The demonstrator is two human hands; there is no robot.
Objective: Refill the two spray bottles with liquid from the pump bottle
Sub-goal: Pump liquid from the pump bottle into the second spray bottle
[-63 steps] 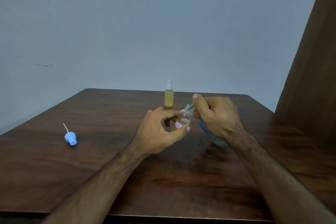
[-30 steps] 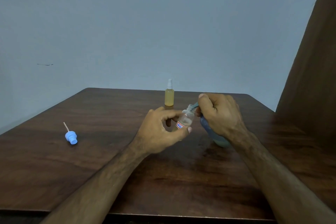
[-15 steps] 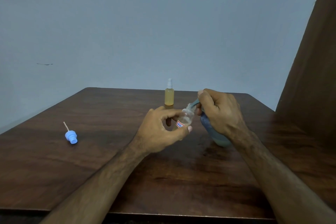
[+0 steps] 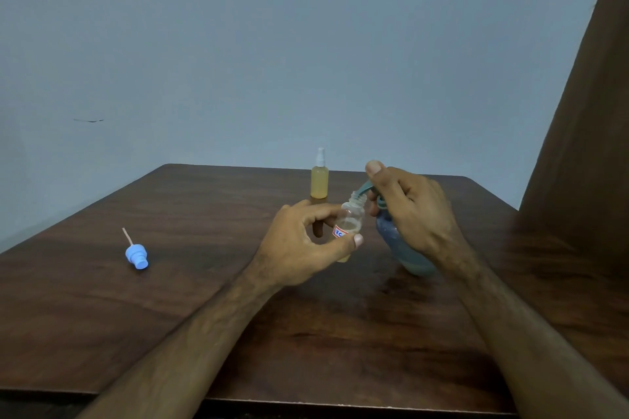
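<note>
To pump cleanly, the left hand (image 4: 299, 241) should hold the small clear open-necked spray bottle (image 4: 348, 223) steady above the desk (image 4: 170, 316) at centre, neck under the teal spout, while the right hand (image 4: 413, 214), gripping the blue-green pump bottle (image 4: 405, 253), presses gently.

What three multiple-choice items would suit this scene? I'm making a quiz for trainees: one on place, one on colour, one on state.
1. Where does the loose spray cap lie?
A. on the table's left
B. inside the pump bottle
C. on the floor

2. What colour is it?
A. red
B. blue
C. black

3. The small clear bottle in the left hand is:
A. capped
B. lying flat
C. uncapped

Answers: 1 A, it rests on the table far left of both hands; 2 B, plainly blue; 3 C, its neck is bare, at the pump bottle's nozzle.
</note>
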